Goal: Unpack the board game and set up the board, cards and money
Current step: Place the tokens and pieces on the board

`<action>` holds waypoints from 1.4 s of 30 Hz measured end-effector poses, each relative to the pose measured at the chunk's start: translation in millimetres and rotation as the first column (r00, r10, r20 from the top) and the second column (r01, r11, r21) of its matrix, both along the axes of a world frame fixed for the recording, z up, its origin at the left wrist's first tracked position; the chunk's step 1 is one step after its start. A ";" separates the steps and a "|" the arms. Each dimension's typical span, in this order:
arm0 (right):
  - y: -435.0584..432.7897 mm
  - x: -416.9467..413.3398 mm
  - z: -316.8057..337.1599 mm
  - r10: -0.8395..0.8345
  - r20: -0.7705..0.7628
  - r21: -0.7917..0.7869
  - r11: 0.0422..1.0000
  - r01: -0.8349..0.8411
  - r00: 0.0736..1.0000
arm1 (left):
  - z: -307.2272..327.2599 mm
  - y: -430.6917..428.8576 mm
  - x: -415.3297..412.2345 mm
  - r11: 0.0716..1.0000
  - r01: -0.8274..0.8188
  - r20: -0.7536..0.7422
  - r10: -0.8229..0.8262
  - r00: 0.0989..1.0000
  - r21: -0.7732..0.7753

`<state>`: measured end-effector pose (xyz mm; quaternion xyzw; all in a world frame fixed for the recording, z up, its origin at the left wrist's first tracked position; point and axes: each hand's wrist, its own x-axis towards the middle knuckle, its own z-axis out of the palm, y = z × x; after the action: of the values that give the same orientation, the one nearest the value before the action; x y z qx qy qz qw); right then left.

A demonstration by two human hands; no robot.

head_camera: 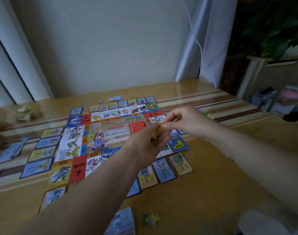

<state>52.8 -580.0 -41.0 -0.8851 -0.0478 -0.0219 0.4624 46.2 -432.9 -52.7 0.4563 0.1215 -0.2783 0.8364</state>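
The colourful game board [109,134] lies flat on the wooden table [212,192]. Property cards [43,151] line its left, far and near-right sides. A red card deck [137,127] sits on the board's centre. Both hands are raised above the board's right part. My left hand [150,146] holds a small yellowish piece [155,133] in curled fingers. My right hand [182,122] pinches the top of the same piece between thumb and fingertips. What the piece is stays blurred.
A stack of bluish cards [9,152] lies at the left. Another bluish stack [122,223] and a small packet of pieces [150,218] lie near the front edge. Crumpled wrappers [23,113] sit far left. Shelving and a plant [272,31] stand at the right.
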 end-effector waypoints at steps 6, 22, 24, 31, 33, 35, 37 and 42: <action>-79.2 73.9 -3.4 -0.418 0.077 -0.052 0.905 0.422 0.905 | 6.5 -14.4 49.8 0.998 0.044 -0.035 -0.046 0.998 -0.049; -122.1 147.7 -38.7 -0.516 0.153 -0.302 0.788 0.537 0.843 | -14.6 -13.4 116.4 0.998 0.050 0.082 -0.053 0.995 0.037; -82.9 143.1 -13.2 -0.333 0.120 -0.241 0.904 0.353 0.935 | -13.8 -7.9 118.4 0.998 0.037 0.098 -0.042 0.994 0.051; 56.7 126.8 18.4 0.248 -0.054 -0.071 0.965 -0.251 0.967 | -5.4 40.4 114.5 0.989 -0.147 0.080 0.146 0.986 0.009; 82.5 130.4 16.0 0.290 -0.066 -0.071 0.953 -0.295 0.955 | -5.9 67.5 109.8 0.980 -0.199 0.054 0.200 0.978 -0.024; 108.0 135.6 12.8 0.341 -0.095 -0.041 0.938 -0.346 0.935 | -6.6 96.9 105.3 0.969 -0.238 0.027 0.240 0.970 -0.072; 134.3 140.5 9.8 0.374 -0.112 -0.042 0.924 -0.380 0.921 | -7.9 123.9 102.1 0.959 -0.265 0.025 0.269 0.963 -0.099; 189.0 158.1 3.2 0.364 -0.088 -0.086 0.925 -0.371 0.927 | -12.1 171.4 100.7 0.932 -0.350 0.058 0.356 0.933 -0.100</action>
<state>210.9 -391.0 -37.8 -0.8830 -0.1976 0.0986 0.4142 146.9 -261.6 -64.8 0.3997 0.1577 -0.1113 0.8961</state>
